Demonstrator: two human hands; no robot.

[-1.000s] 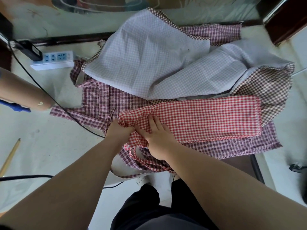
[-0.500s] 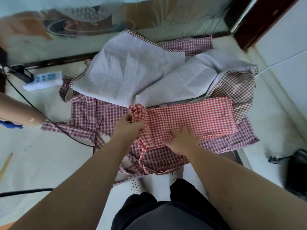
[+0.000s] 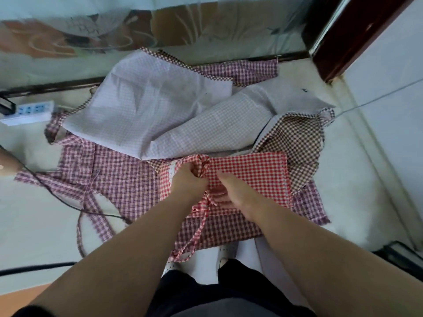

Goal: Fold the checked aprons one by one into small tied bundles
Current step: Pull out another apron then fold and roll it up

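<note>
Left hand (image 3: 188,183) grip clenched on bunched red checked apron (image 3: 251,175); right hand (image 3: 237,194) seemingly pinching its fold.

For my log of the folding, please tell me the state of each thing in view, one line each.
Red apron: folded into a band, left end bunched.
Red strap: untied, trailing loose.
Left hand: grips the bunched end.
Right hand: on the red apron; pinching or not, unclear.
Purple apron: spread flat underneath.
Pale apron: unfolded, rumpled.
Brown apron: unfolded, partly covered.
</note>
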